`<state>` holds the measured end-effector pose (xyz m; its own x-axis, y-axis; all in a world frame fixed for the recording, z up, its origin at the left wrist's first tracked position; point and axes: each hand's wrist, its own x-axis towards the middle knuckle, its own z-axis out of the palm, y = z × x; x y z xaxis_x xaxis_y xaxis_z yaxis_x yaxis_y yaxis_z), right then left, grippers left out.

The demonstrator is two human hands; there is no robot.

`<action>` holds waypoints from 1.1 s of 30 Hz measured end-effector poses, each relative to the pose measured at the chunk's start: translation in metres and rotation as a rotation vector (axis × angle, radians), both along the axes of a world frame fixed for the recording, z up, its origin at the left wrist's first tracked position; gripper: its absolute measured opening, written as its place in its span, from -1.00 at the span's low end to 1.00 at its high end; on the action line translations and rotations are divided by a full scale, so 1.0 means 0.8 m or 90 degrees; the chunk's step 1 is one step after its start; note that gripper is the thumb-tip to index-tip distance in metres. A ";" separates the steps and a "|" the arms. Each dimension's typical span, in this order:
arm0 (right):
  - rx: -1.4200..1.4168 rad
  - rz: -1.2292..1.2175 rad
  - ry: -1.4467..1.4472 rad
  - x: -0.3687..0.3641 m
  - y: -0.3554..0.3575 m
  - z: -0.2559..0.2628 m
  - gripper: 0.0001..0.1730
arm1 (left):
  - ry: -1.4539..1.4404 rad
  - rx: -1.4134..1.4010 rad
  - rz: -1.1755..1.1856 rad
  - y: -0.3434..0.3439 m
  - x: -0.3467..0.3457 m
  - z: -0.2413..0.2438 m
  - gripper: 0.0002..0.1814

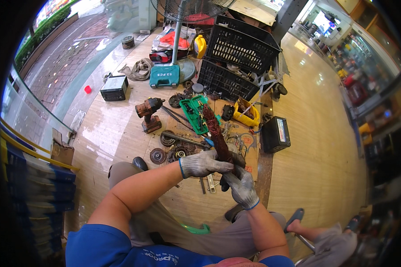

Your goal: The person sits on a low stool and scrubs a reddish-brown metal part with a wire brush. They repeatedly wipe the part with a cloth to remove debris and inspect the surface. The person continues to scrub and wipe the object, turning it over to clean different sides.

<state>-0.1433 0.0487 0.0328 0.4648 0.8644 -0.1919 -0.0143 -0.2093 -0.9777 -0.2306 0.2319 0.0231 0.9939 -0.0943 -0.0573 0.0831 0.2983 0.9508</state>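
A long bundle of reddish-brown wire (216, 130), looking like enamelled copper, slants up from between my hands. My left hand (207, 163), in a grey work glove, grips the lower end of it. Below and to the right, my gloved right hand (241, 185) closes around the same end; its fingers are partly hidden. Beyond the bundle lies an open green tool case (195, 115). A cordless impact wrench (149, 115) stands to the left, and pulleys (158, 156) and loose metal parts lie on cardboard (252, 147).
Black plastic crates (242, 50) stand behind, near a fan's pole (178, 43) and a closed teal case (164, 75). A yellow container (246, 112) and a car battery (276, 135) are on the right. Another person's sandalled foot (294, 222) is at lower right.
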 end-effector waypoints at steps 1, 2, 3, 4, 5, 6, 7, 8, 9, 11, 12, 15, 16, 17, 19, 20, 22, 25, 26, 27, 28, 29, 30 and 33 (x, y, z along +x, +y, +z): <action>0.001 -0.001 0.027 0.000 0.000 0.000 -0.71 | 0.000 0.006 0.007 -0.001 -0.001 0.001 -0.56; 0.003 -0.003 0.054 0.001 0.000 -0.001 -0.71 | 0.000 0.012 0.013 -0.002 -0.002 0.001 -0.57; 0.004 -0.005 0.081 0.001 0.000 -0.002 -0.70 | 0.001 0.007 0.018 -0.003 -0.001 -0.001 -0.59; 0.005 0.003 0.069 0.003 -0.001 -0.005 -0.69 | 0.003 0.001 0.022 -0.004 0.001 -0.008 -0.60; 0.006 0.011 0.057 0.006 -0.002 -0.011 -0.68 | 0.004 -0.004 0.027 -0.005 0.002 -0.017 -0.61; 0.006 0.019 0.046 0.008 -0.003 -0.016 -0.67 | -0.035 0.031 0.042 -0.005 0.005 -0.031 -0.62; 0.015 0.012 0.082 0.009 -0.001 -0.022 -0.68 | -0.074 0.068 0.059 -0.004 0.006 -0.046 -0.63; 0.024 0.006 0.117 0.010 0.001 -0.028 -0.65 | -0.109 0.120 0.078 -0.002 0.005 -0.060 -0.66; 0.031 -0.002 0.152 0.010 0.003 -0.030 -0.59 | -0.143 0.172 0.100 -0.001 0.004 -0.067 -0.69; 0.008 -0.007 0.135 0.009 0.008 -0.025 -0.59 | -0.197 0.301 0.139 0.002 0.000 -0.079 -0.70; -0.003 -0.014 0.125 0.011 0.008 -0.022 -0.59 | -0.223 0.361 0.153 0.001 0.000 -0.079 -0.68; -0.106 -0.009 0.057 0.025 0.000 -0.033 -0.60 | -0.208 0.419 0.169 -0.001 0.000 -0.073 -0.68; -0.125 0.018 -0.018 0.027 -0.001 -0.029 -0.61 | -0.156 0.372 0.167 -0.005 0.001 -0.060 -0.67; -0.146 0.042 -0.093 0.027 0.001 -0.024 -0.62 | -0.028 0.318 0.163 -0.008 0.001 -0.044 -0.62; -0.012 0.055 -0.133 0.020 0.005 -0.016 -0.66 | 0.066 0.168 0.150 -0.005 0.012 -0.059 -0.43; -0.163 0.081 -0.117 0.026 0.008 -0.008 -0.67 | 0.026 0.035 0.103 -0.006 0.016 -0.058 -0.51; -0.091 0.071 -0.067 0.025 0.004 -0.004 -0.61 | 0.060 -0.033 0.165 -0.018 0.013 -0.040 -0.62; -0.084 0.035 -0.136 0.025 0.003 -0.020 -0.49 | 0.077 -0.053 0.162 -0.014 0.013 -0.044 -0.66; -0.039 0.040 -0.150 0.025 0.003 -0.020 -0.48 | 0.089 -0.069 0.182 -0.013 0.010 -0.047 -0.63; 0.019 -0.010 -0.174 0.022 0.003 -0.042 -0.48 | 0.103 -0.088 0.194 -0.015 0.009 -0.052 -0.60; -0.007 -0.004 -0.160 0.021 0.001 -0.033 -0.48 | 0.068 -0.090 0.153 -0.015 0.010 -0.049 -0.56; -0.035 0.005 -0.146 0.018 -0.004 -0.022 -0.48 | 0.030 -0.097 0.114 -0.014 0.012 -0.054 -0.51; -0.020 -0.011 -0.121 0.017 -0.005 -0.021 -0.47 | 0.000 -0.060 0.132 -0.014 0.013 -0.059 -0.49; 0.041 -0.083 -0.058 0.015 -0.011 -0.023 -0.45 | -0.009 0.023 0.165 -0.004 0.017 -0.092 -0.45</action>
